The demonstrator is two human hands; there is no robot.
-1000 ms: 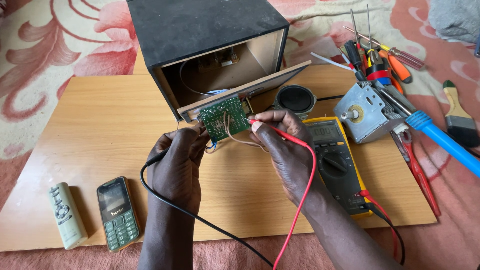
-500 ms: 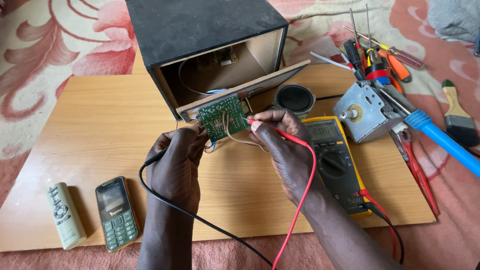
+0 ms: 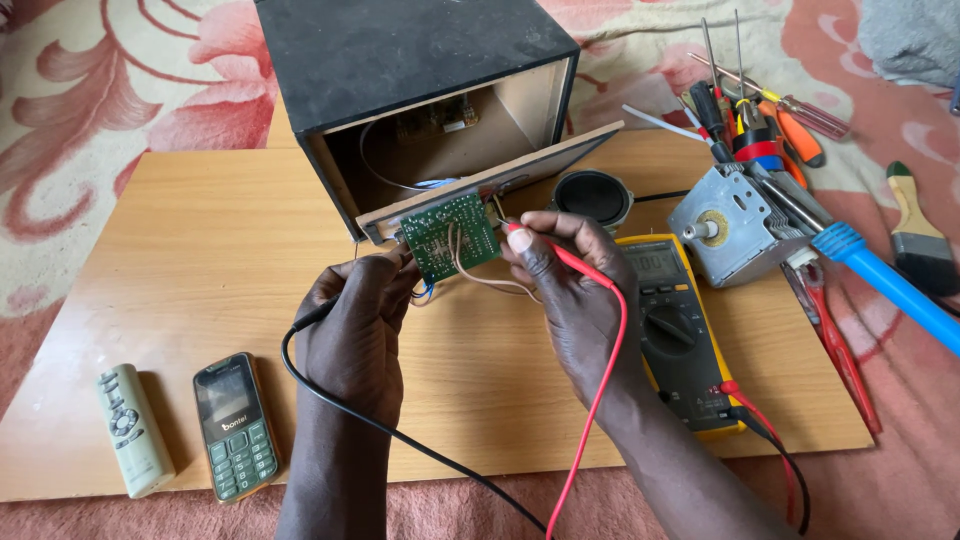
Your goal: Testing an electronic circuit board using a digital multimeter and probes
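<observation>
A low wooden board table (image 3: 180, 250) lies on a pink-and-cream floral carpet (image 3: 90, 90). Everything below is placed relative to the black speaker cabinet (image 3: 400, 60), which stands at the table's far edge with its open back facing the camera and its back panel (image 3: 540, 170) leaning out of the opening.

Just in front of that opening is the green circuit board (image 3: 450, 235), tilted up towards the camera, with thin wires trailing from it. In front of the cabinet and to the right lies a yellow multimeter (image 3: 680, 330), its dial facing up, with a round loose speaker (image 3: 592, 195) between it and the cabinet. Further right of the cabinet sit a grey metal magnetron (image 3: 730, 225), a blue-handled tool (image 3: 890, 285), a paintbrush (image 3: 920, 235) and a bunch of screwdrivers (image 3: 760, 110). Well in front of the cabinet and to the left lie a dark mobile phone (image 3: 235, 425) and a pale remote control (image 3: 133, 430).

The left hand (image 3: 355, 330) is curled closed around the black probe (image 3: 310, 318), its fingertips at the board's lower left corner. The right hand (image 3: 575, 290) pinches the red probe (image 3: 555, 255) between thumb and fingers, the tip touching the board's right edge.
</observation>
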